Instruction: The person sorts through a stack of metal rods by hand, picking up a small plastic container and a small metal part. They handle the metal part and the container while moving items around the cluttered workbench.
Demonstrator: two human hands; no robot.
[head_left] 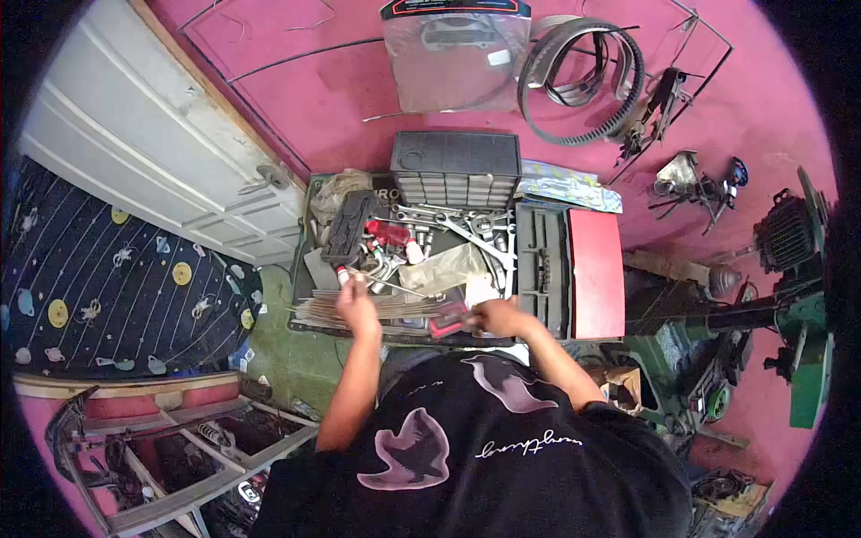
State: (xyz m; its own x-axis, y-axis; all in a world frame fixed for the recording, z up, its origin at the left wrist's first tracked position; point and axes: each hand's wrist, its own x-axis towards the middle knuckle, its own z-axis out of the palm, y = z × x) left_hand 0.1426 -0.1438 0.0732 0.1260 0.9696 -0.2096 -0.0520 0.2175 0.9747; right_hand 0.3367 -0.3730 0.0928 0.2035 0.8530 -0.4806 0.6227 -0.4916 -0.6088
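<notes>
My left hand (358, 307) is closed, fingertips together, over a bundle of thin rods (404, 308) at the table's near edge. What it pinches, if anything, is too small to tell. Just beyond its fingertips is a small red-and-white piece (343, 275). My right hand (496, 318) is closed beside a flat red-edged case (447, 320), its fingers at the case's right end; what they hold is hidden. Several wrenches (489, 240) lie loose beyond the hands. Among them are a red-handled tool (388, 232), sockets and a crumpled clear plastic bag (444, 271).
A black drawer cabinet (456, 170) stands at the table's back. Right are a black tray (543, 269) and a red panel (596, 273); left is a dark ribbed tray (349, 227). Belts (581, 81) hang on the pink wall. A green-framed machine (798, 314) stands far right.
</notes>
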